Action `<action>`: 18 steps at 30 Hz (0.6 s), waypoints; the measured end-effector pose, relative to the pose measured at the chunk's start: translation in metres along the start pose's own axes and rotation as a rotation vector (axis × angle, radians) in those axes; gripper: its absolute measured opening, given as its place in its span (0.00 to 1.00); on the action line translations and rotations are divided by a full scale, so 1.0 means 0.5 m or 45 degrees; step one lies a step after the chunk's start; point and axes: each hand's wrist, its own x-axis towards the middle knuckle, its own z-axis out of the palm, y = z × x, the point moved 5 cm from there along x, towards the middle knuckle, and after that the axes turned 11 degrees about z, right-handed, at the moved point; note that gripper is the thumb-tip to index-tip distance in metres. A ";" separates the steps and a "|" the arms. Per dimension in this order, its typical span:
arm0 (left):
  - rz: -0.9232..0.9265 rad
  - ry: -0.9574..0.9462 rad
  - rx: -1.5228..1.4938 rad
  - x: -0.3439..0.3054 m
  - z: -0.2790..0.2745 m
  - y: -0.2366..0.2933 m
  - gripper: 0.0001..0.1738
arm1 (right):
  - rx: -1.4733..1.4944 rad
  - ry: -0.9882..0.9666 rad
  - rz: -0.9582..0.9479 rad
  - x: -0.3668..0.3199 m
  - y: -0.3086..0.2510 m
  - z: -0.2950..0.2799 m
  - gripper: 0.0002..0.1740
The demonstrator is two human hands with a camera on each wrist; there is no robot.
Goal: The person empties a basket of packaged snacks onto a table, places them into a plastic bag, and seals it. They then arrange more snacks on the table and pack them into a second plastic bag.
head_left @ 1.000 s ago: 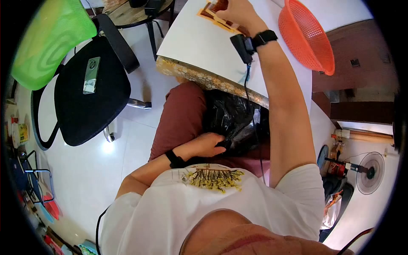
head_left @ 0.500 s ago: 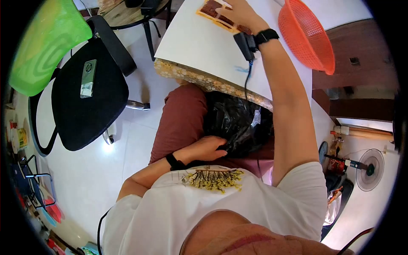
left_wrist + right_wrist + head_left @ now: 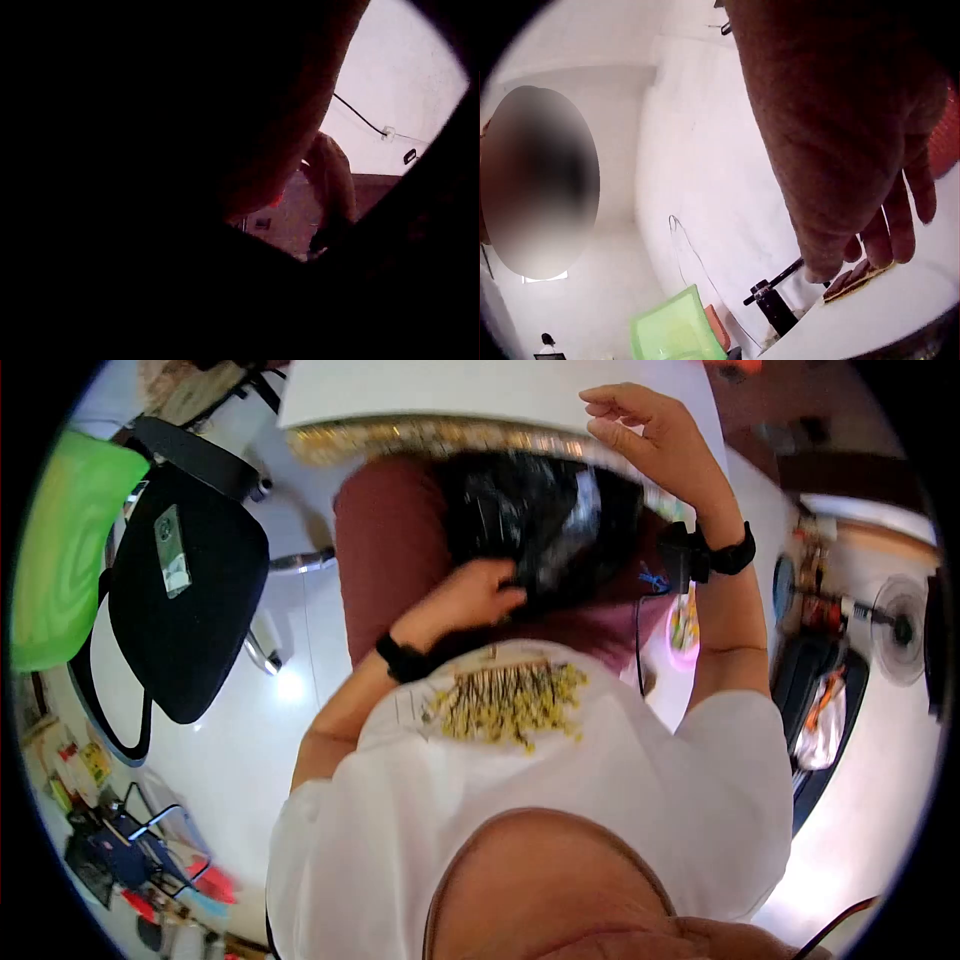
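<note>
In the head view my right hand is raised near the front edge of the white table, fingers loosely extended and holding nothing. The right wrist view shows its fingers hanging down, overlapping a flat brown piece with a yellow border that lies on the table. My left hand is low over the lap, pinching the edge of a black plastic bag between thumb and fingers. The left wrist view is mostly dark, and the left hand's grip is hidden there.
An orange perforated basket stands on the table beyond the right hand. A patterned cloth hangs along the table's front edge. To the left is a black and green chair with a phone on its seat. A fan is at the right.
My right hand has left the brown piece and come back toward the body, over the table's front edge. The head view has tilted down. The left hand remains at the black bag.
</note>
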 end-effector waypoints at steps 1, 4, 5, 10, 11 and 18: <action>0.110 0.032 0.067 0.004 0.001 -0.012 0.13 | 0.066 -0.003 0.086 -0.041 0.002 0.010 0.16; 0.049 0.103 0.023 0.005 -0.016 0.020 0.11 | 0.177 -0.050 0.311 -0.137 0.028 0.035 0.13; 0.029 0.159 -0.090 0.003 -0.017 0.023 0.10 | 0.215 -0.030 0.335 -0.165 0.039 0.046 0.11; 0.056 0.386 -0.453 0.009 -0.020 -0.015 0.08 | 0.219 0.002 0.427 -0.253 0.114 0.129 0.13; 0.050 0.462 -0.461 0.008 -0.024 -0.015 0.08 | 0.166 0.057 0.407 -0.261 0.127 0.144 0.16; 0.065 0.848 -0.506 -0.005 -0.061 -0.021 0.07 | 0.032 0.421 0.344 -0.257 0.227 0.246 0.24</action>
